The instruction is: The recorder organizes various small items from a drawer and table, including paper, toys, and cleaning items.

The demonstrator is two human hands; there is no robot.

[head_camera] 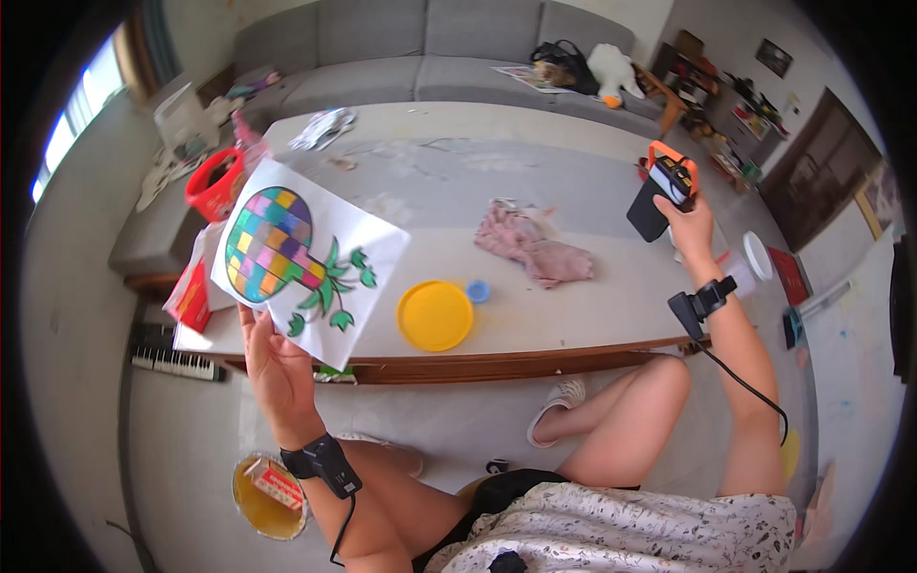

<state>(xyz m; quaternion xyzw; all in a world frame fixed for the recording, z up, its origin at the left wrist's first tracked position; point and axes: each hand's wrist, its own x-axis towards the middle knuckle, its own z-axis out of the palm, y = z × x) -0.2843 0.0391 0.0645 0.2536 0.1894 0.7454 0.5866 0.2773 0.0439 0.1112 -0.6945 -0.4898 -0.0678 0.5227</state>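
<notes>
My left hand (278, 369) holds up a white sheet of paper (380, 247) by its lower left edge, over the near left part of the table. On the sheet is a coloured drawing of a round vase patched in many colours, with green leaves and flowers, turned upside down. At the table's right end, my right hand (689, 225) grips a black box-shaped device (648, 208) with an orange handle. Between the hands, a yellow round lid (435, 316) lies by a small blue cap (478, 291). A crumpled pink cloth (534, 247) rests farther back.
A red container (216, 185) and a red-and-white packet (192, 297) stand at the table's left. Crumpled silvery wrapping (322, 129) lies at the far left. A waste bin (269, 519) holding a carton is on the floor. Behind the table (516, 326) runs a grey sofa (372, 79).
</notes>
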